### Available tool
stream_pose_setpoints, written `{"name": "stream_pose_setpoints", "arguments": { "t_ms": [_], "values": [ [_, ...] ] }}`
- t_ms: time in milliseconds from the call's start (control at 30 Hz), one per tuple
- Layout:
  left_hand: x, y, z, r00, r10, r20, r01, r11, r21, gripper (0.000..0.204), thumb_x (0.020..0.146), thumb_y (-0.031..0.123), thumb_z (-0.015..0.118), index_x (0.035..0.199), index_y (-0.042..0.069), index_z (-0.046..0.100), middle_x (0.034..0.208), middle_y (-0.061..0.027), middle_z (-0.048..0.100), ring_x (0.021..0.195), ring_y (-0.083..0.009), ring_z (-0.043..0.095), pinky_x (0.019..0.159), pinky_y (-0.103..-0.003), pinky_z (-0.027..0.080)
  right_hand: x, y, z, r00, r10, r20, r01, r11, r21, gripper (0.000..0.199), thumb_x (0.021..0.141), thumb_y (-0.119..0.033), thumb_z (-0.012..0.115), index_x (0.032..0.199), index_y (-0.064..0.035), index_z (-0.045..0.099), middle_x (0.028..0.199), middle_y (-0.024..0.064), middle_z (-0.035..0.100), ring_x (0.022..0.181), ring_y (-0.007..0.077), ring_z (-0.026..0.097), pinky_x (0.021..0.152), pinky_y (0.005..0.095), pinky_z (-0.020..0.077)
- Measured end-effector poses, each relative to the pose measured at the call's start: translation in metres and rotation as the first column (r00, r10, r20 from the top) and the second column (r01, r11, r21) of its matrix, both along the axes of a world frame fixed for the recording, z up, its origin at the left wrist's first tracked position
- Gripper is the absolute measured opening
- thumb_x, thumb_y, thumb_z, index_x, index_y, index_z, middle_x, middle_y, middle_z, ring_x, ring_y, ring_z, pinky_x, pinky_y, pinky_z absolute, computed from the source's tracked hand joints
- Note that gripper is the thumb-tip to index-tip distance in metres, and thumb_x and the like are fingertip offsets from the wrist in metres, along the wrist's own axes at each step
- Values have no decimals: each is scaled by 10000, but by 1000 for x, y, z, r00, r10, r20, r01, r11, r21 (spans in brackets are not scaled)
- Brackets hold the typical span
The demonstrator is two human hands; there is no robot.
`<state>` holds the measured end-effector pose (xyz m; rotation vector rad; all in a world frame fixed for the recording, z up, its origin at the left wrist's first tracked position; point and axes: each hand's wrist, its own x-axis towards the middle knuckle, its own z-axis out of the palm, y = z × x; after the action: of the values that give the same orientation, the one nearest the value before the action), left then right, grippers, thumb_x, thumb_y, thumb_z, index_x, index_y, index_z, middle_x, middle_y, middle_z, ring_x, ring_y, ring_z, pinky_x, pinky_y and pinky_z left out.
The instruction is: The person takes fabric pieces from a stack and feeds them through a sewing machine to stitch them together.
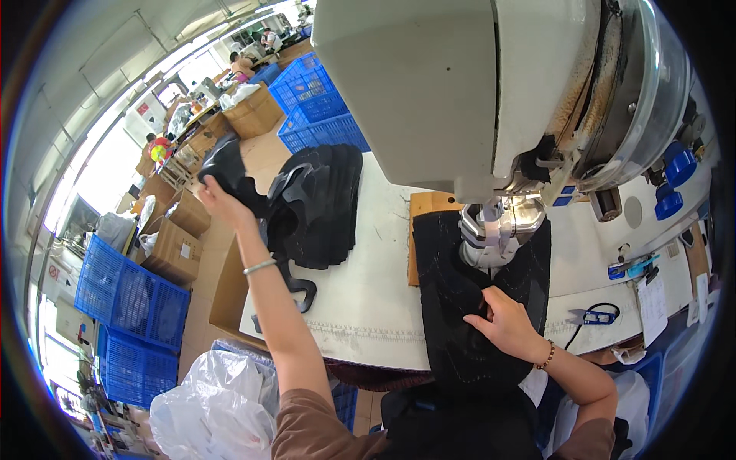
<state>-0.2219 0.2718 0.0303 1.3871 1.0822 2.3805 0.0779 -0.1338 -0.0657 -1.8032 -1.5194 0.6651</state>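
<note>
Out over the left side of the table, my left hand (224, 205) is closed on a dark, curved cut piece (227, 162), raised above the pile. Beneath it lies a stack of black cut fabric pieces (337, 195) with fanned edges. A large black fabric panel (445, 307) with faint pale lines lies under the sewing machine's needle area (498, 230) and hangs over the table's front edge. My right hand (506, 326) rests on this panel just in front of the needle area, thumb and fingers pinched on a black layer. The fingertips are partly hidden.
The sewing machine head (414, 84) looms over the white table (368, 307). Small blue-handled thread snips (596, 316) lie on the right. Blue crates (138, 287), cardboard boxes (175, 249) and a clear plastic bag (215, 402) stand at the left. People sit in the far background.
</note>
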Motion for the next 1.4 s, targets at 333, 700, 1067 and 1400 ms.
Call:
{"name": "stream_pose_setpoints", "arguments": {
  "t_ms": [333, 700, 1067, 1400],
  "values": [
    [34, -48, 12, 969, 17, -245, -43, 994, -100, 292, 923, 258, 545, 967, -30, 537, 856, -58, 565, 790, -135, 508, 742, -282, 417, 6, 3, -3, 995, -52, -84, 51, 999, -13, 300, 819, -256, 645, 795, -2, 487, 767, 96, 517, 602, 223, 545, 577, 343, 437],
    [39, -22, -101, 823, -178, -539, -205, 792, -575, 354, 852, 267, 601, 724, -57, 541, 665, -153, 561, 660, -275, 534, 639, -395, 424, -7, 10, 39, 996, 31, -87, -4, 955, 295, 309, 852, -212, 628, 695, -1, 466, 628, 111, 493, 500, 231, 508, 482, 311, 395],
    [114, -232, -74, 497, -46, -867, 319, 938, 133, 376, 677, 95, 744, 1032, 95, 621, 1145, -125, 496, 1087, -292, 485, 948, -437, 374, 26, 19, 76, 695, 101, -712, 63, 978, 200, 220, 916, -228, 570, 898, -9, 591, 623, -78, 440, 532, -9, 332, 451, 182, 268],
    [168, -275, -30, 282, -166, -945, 671, 738, 71, 464, 608, 108, 749, 1057, 208, 688, 1027, -50, 503, 998, -249, 528, 866, -373, 486, 51, 2, 78, 487, -57, -872, 202, 978, 49, 169, 914, -199, 517, 931, -38, 565, 641, -56, 492, 475, 1, 390, 427, 151, 292]
  ]
}}
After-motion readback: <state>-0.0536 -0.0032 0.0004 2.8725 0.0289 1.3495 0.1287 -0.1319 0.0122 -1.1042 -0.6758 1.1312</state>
